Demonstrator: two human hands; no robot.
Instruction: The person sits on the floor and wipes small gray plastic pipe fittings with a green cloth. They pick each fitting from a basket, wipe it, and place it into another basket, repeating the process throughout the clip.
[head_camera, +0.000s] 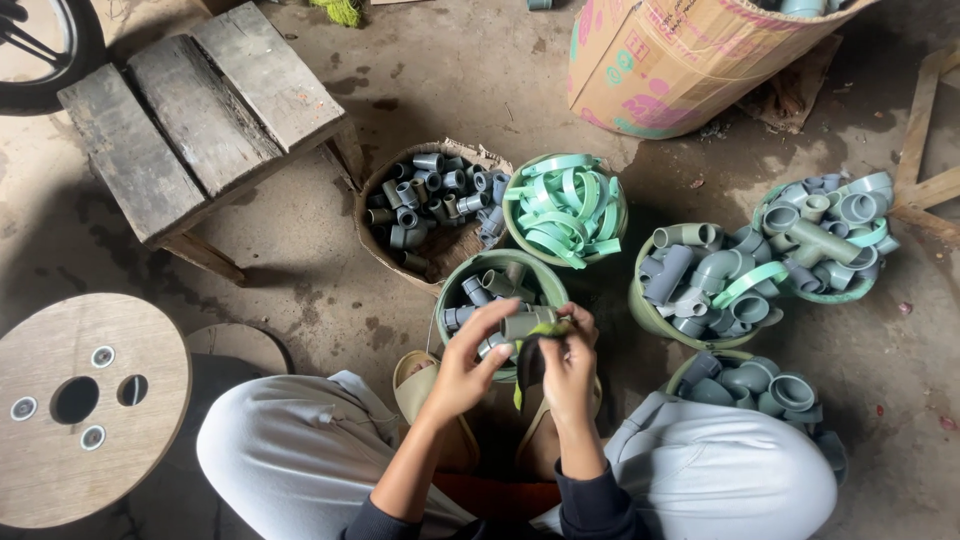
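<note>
Both hands (520, 365) half hide 1 grey pipe fitting (522, 324) between them.

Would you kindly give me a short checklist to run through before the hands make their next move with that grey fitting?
1. Left hand grips the grey pipe fitting: ok.
2. Right hand pinches the green strip at the fitting: ok.
3. Strip seated squarely on the fitting: cannot tell, fingers cover it.
4. Green bowl of fittings sits right under the hands: ok.
5. Bowl of green bands holds spare bands: ok.
</note>
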